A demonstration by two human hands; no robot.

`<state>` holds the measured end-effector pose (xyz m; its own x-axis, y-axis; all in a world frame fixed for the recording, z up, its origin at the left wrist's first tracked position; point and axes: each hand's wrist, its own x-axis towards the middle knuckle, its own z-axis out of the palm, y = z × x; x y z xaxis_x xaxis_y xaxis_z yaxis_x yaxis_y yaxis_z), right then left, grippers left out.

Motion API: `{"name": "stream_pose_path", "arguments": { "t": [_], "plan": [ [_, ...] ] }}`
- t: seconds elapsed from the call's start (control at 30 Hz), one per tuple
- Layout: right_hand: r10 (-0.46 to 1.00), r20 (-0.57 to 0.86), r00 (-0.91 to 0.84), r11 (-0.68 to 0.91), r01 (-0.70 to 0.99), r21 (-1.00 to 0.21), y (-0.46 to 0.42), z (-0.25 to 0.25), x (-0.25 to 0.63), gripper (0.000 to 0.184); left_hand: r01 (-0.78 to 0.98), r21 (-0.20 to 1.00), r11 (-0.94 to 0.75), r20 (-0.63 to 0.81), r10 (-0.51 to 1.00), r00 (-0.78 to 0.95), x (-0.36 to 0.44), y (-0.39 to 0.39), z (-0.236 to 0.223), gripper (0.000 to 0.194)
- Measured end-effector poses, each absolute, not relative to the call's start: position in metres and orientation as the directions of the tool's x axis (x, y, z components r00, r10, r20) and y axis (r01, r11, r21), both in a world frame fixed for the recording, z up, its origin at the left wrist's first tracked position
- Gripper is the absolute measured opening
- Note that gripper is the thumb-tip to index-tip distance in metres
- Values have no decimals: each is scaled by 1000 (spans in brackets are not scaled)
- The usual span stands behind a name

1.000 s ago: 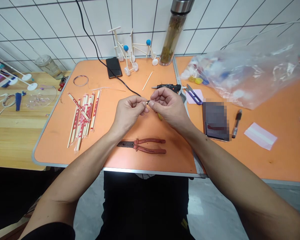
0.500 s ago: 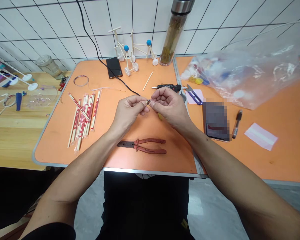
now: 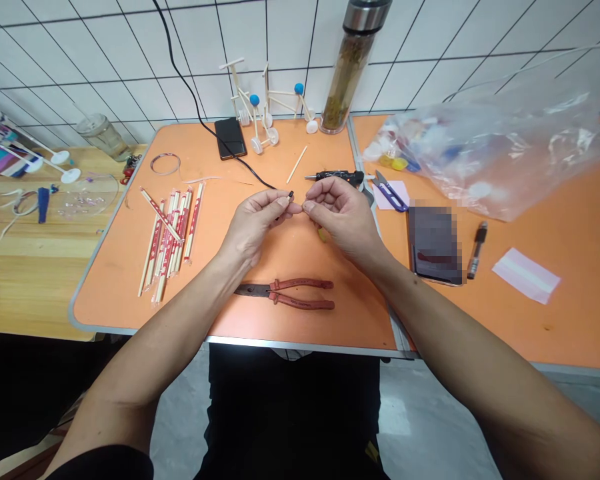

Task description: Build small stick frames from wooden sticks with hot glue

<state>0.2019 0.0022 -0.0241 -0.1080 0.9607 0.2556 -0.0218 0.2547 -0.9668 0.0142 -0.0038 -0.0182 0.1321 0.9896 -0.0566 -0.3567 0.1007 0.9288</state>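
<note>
At the back of the bench (image 3: 360, 293) the stick models (image 3: 255, 100) stand already assembled, with blue balls and white wheels fitted to them, so I judge that this part of the making is complete; in front, the work in hand looks to be at an early point, since the small dark piece (image 3: 291, 195) is not joined to anything that I can see; the wrapped sticks (image 3: 170, 230) lie in a pile to the left, in their red-marked wrappers and apparently unused, while one loose stick (image 3: 297, 165) lies apart; the pliers (image 3: 305, 284) and the black tool (image 3: 337, 177) with the thin metal tip rest on the bench, not held by anyone; the left hand (image 3: 260, 217) has a narrow grip, with the small dark piece pinched between thumb and forefinger so that its end points upward; the right hand (image 3: 337, 207) is just beside it, palm turned inward and fingers curled, with the thumb near the forefinger, but I cannot tell if this grip is closed or has something in it; both forearms reach forward from the near edge and converge, and the two hands are raised over the middle of the bench
</note>
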Motion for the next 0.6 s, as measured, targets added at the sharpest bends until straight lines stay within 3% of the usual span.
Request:
{"name": "stream_pose_path", "arguments": {
  "t": [0.2,0.6],
  "plan": [
    [956,276,-98,275,-30,-961,-2,-24,195,27,-463,855,232,-169,970,175,13,-4,-16,18],
    [955,274,-108,256,-156,-954,-3,-32,181,37,-577,767,281,-186,958,219,21,-10,-12,3]
  ]
}}
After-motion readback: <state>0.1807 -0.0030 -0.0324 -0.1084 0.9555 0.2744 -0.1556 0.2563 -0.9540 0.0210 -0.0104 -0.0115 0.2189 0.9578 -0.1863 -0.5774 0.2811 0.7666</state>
